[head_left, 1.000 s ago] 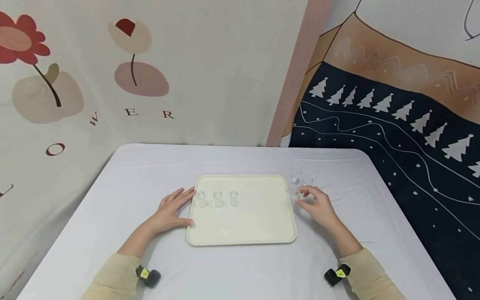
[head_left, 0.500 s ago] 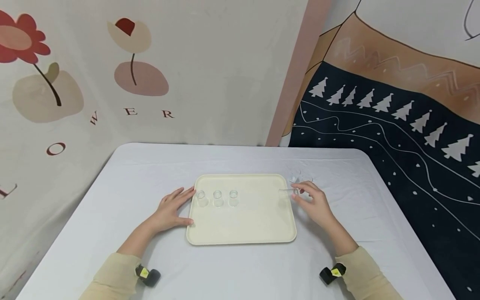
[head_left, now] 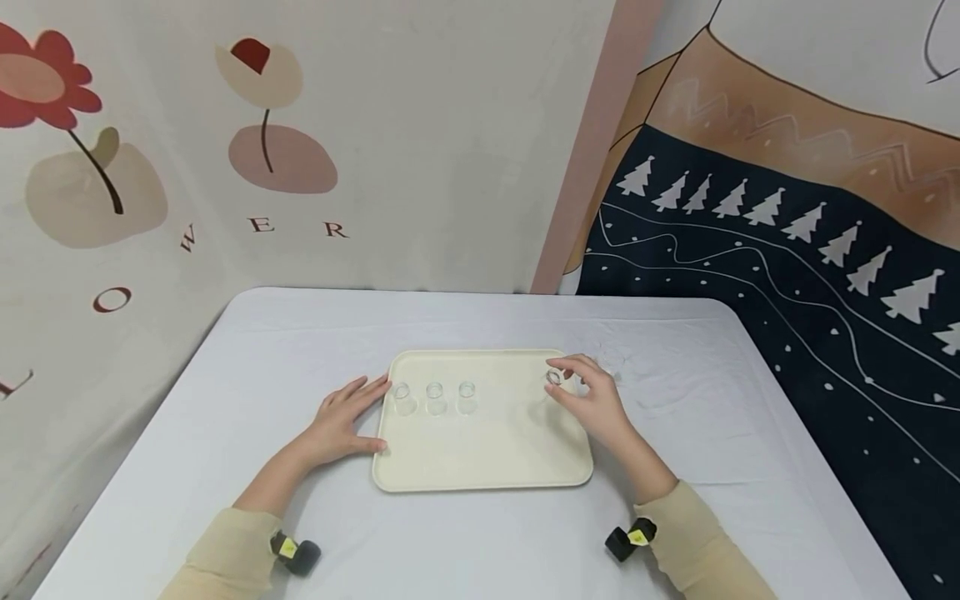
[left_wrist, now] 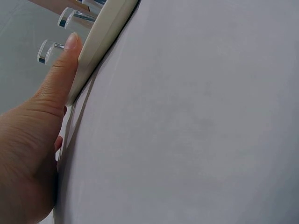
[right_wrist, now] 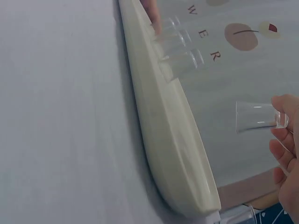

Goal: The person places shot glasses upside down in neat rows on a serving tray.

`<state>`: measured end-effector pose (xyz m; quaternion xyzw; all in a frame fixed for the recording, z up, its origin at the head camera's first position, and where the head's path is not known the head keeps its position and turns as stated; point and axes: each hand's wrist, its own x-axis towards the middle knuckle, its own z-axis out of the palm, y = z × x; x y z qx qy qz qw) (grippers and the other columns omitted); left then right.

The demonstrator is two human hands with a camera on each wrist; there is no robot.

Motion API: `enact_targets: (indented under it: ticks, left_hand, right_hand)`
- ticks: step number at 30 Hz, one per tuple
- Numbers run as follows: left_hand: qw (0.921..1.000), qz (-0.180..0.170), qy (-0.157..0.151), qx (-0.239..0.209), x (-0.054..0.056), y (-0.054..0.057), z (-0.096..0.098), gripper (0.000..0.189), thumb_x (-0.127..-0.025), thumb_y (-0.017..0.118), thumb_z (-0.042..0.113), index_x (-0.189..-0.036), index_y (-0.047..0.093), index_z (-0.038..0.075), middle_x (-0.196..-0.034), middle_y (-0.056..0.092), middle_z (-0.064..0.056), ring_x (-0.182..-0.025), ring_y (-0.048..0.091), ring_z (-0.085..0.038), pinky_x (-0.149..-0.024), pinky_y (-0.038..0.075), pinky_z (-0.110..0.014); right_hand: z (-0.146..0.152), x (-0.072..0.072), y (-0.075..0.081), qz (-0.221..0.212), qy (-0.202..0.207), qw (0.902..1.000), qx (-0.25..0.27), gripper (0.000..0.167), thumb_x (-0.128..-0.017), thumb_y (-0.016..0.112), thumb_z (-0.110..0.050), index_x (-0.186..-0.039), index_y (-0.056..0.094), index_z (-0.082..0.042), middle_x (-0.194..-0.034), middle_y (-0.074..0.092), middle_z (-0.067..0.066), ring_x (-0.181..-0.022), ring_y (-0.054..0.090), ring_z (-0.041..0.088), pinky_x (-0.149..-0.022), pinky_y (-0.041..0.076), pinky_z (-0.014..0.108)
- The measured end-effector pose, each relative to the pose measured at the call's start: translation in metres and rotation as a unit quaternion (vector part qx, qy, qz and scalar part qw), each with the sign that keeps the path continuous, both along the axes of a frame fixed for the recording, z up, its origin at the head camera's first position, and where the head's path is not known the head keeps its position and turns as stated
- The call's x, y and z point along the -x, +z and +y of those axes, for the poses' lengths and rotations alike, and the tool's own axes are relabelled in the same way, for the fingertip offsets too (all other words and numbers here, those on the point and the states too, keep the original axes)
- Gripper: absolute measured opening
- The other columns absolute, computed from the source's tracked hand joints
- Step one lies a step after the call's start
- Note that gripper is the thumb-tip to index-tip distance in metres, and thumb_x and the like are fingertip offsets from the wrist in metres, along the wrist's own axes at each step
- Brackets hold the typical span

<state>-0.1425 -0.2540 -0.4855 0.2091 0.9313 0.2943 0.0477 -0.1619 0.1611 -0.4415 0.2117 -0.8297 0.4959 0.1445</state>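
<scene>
My right hand (head_left: 596,408) pinches a small clear shot glass (right_wrist: 256,115) by its thick base, between thumb and fingertips. Its wide mouth faces down, over the right part of a cream tray (head_left: 487,454), and the right wrist view shows it apart from the tray surface. Along the tray's left half, three clear glasses stand in a row: a left one (head_left: 404,398), a middle one (head_left: 437,398) and a right one (head_left: 467,397). With fingers spread and straight, my left hand (head_left: 337,425) touches the tray's left edge; its thumb (left_wrist: 63,70) lies against the rim.
Behind the right hand, beyond the tray's right edge, more clear glass (head_left: 617,358) shows faintly on the white tablecloth (head_left: 480,542). Part of a glass (right_wrist: 238,215) appears at the bottom of the right wrist view. A patterned cloth wall (head_left: 435,167) rises behind the table.
My right hand has moved left from beside the tray to over its right part, carrying the shot glass and turning it from sideways to mouth down. The left hand stays put.
</scene>
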Motion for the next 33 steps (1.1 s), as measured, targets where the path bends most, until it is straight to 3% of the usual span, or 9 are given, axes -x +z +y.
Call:
enact_targets:
  ticks: [11, 17, 25, 33]
  left_hand:
    - [1.0000, 0.001, -0.001, -0.003, 0.000, 0.000, -0.001, 0.104, -0.067, 0.079, 0.052, -0.148, 0.033, 0.006, -0.155, 0.027, -0.013, -0.141, 0.011, -0.041, -0.108, 0.005, -0.062]
    - [1.0000, 0.005, -0.003, -0.004, -0.001, 0.000, 0.000, 0.103, -0.068, 0.079, 0.051, -0.148, 0.033, 0.006, -0.154, 0.027, -0.013, -0.140, 0.011, -0.042, -0.108, 0.005, -0.062]
    - [1.0000, 0.008, 0.000, -0.002, -0.001, 0.001, 0.000, 0.104, -0.067, 0.080, 0.051, -0.149, 0.033, 0.006, -0.155, 0.027, -0.012, -0.140, 0.012, -0.041, -0.108, 0.005, -0.062]
    - [0.9999, 0.001, 0.009, 0.010, -0.001, -0.002, 0.001, 0.106, -0.066, 0.077, 0.057, -0.149, 0.033, 0.008, -0.155, 0.026, -0.010, -0.141, 0.011, -0.039, -0.109, 0.005, -0.061]
  right_hand:
    - [-0.033, 0.007, -0.004, -0.019, 0.027, 0.9993, 0.018, 0.028, -0.077, 0.081, -0.007, -0.104, 0.072, -0.008, -0.096, 0.067, 0.000, -0.086, 0.055, 0.018, -0.073, 0.040, 0.043]
    - [-0.049, 0.010, -0.011, -0.044, 0.037, 0.9981, 0.023, 0.027, -0.077, 0.081, -0.008, -0.103, 0.073, -0.009, -0.096, 0.066, -0.003, -0.086, 0.053, 0.018, -0.078, 0.043, 0.049]
    - [-0.062, 0.013, -0.023, -0.069, 0.044, 0.9965, 0.015, 0.029, -0.076, 0.081, -0.007, -0.103, 0.073, -0.009, -0.098, 0.067, -0.004, -0.087, 0.054, 0.017, -0.078, 0.045, 0.036]
    - [-0.067, 0.013, -0.030, -0.094, 0.045, 0.9946, 0.002, 0.029, -0.077, 0.081, -0.009, -0.105, 0.073, -0.013, -0.099, 0.066, -0.007, -0.089, 0.054, 0.017, -0.078, 0.045, 0.036]
